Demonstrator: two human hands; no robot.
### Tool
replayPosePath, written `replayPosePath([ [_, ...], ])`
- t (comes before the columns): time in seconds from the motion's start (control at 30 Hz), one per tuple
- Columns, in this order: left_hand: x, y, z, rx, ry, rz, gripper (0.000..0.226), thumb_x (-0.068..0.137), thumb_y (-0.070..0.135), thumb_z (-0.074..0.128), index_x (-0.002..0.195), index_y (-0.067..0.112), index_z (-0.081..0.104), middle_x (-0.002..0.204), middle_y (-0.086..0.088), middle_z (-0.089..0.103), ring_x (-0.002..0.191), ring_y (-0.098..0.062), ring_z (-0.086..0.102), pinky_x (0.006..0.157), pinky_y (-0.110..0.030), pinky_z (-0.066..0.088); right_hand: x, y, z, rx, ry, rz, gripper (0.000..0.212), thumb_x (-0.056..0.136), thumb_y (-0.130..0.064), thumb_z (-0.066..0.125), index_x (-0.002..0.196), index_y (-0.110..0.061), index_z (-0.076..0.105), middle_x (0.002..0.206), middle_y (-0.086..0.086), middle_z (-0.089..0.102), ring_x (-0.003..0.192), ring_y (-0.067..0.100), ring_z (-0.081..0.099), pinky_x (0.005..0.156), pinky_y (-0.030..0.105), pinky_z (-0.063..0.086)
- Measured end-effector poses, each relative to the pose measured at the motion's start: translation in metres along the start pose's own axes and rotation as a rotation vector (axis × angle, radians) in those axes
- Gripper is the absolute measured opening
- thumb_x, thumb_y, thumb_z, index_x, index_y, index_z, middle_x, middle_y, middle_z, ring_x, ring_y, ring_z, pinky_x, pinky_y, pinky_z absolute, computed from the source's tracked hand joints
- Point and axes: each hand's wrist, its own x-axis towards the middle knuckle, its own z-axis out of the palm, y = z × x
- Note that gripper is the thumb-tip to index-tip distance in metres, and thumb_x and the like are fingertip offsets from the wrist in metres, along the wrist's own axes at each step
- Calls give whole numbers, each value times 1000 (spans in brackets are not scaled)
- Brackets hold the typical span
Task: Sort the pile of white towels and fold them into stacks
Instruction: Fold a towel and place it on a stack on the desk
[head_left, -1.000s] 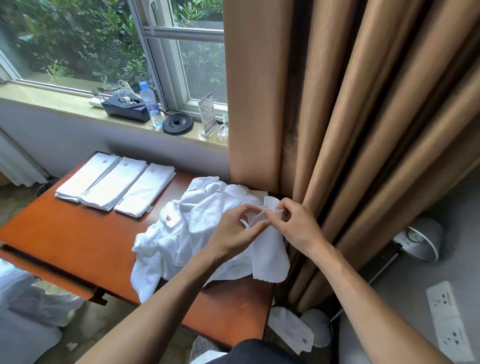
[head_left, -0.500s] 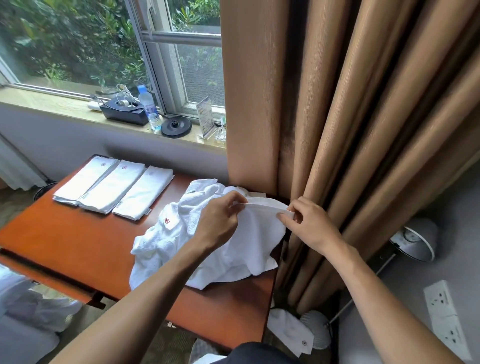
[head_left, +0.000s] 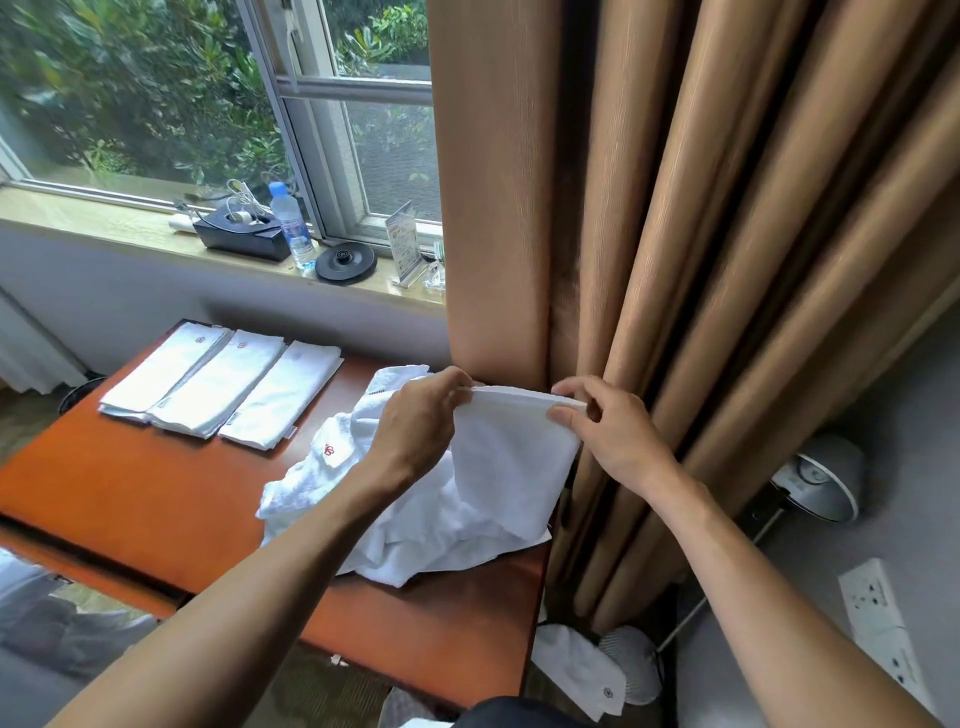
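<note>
A white towel (head_left: 511, 457) hangs between my two hands above the pile. My left hand (head_left: 421, 426) pinches its top left corner and my right hand (head_left: 613, 436) pinches its top right corner, so the top edge is stretched nearly flat. Below it a crumpled pile of white towels (head_left: 374, 499) with a red logo lies on the right part of the orange-brown table (head_left: 130, 499). Three folded white towel stacks (head_left: 218, 384) lie side by side at the table's far left.
A tan curtain (head_left: 675, 260) hangs right behind the towel. The windowsill (head_left: 104, 228) carries a black box, a water bottle (head_left: 291, 228), a black disc and a card stand. On the floor lie a white towel (head_left: 582, 670), a grey lamp (head_left: 821, 478) and a power strip (head_left: 878, 623).
My hands have drawn apart and risen, spreading the towel's top edge from a bunched pinch into a stretched line; the towel now hangs open above the pile.
</note>
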Motion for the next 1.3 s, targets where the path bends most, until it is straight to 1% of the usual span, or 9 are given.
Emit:
replayPosePath([
  [0.1,5,0,8,-336,-25,-231,17,99,-1,57,93,12,65,71,-6,68,63,-23,72,67,-49,61,-2,-4,-1,4,-1,13,7,94,-30,74,88,-27,72,85,-8,72,81,4,62,68,17,43],
  [0.2,5,11,24,-555,27,-371,14,101,7,57,112,15,57,112,-7,66,91,-14,73,82,-35,61,-5,-12,4,48,-5,-3,13,97,-32,70,85,-27,68,79,-2,70,71,10,59,63,20,44],
  [0.3,-2,28,36,-717,-57,-481,54,89,20,65,133,31,35,143,4,37,121,-5,56,93,-21,51,-7,-19,16,80,-34,-26,14,97,-32,70,85,-26,68,75,-2,69,68,8,60,63,24,48],
  [0.47,-15,55,50,-892,-423,-434,49,81,17,67,128,23,52,123,4,67,108,3,66,82,-17,53,-6,-22,29,303,-21,41,9,99,-19,70,93,-12,70,84,5,75,76,11,68,72,31,55],
  [0.7,-24,60,50,-733,-297,-291,36,96,5,64,130,15,53,123,-9,66,113,-9,65,95,-25,54,-12,-22,24,418,-147,137,27,105,-5,52,107,-21,74,101,-9,78,98,4,70,91,21,53],
  [0.87,-24,63,42,-723,-291,-180,33,102,-10,39,124,-1,62,121,-21,66,112,-19,65,96,-26,53,-22,-20,17,497,-99,173,38,101,11,40,110,-9,72,98,7,75,85,15,68,73,20,55],
  [1.0,-23,54,37,-680,-339,-243,28,111,16,41,104,3,64,100,-3,65,95,-16,57,95,-33,44,-27,-6,12,451,68,209,32,100,10,45,125,0,64,91,9,65,71,10,61,66,18,53],
  [1.1,-20,45,32,-731,-369,-332,31,111,24,46,87,16,64,89,5,64,90,-8,57,89,-27,44,-29,1,10,318,23,163,53,94,7,58,139,-23,60,117,-1,58,99,-1,56,84,8,46],
  [1.3,-7,48,15,-805,-497,-374,32,103,34,54,82,35,78,89,14,75,87,2,69,75,-11,49,-33,4,8,196,-144,91,42,85,7,67,103,-31,60,130,-12,56,115,-13,47,104,28,34],
])
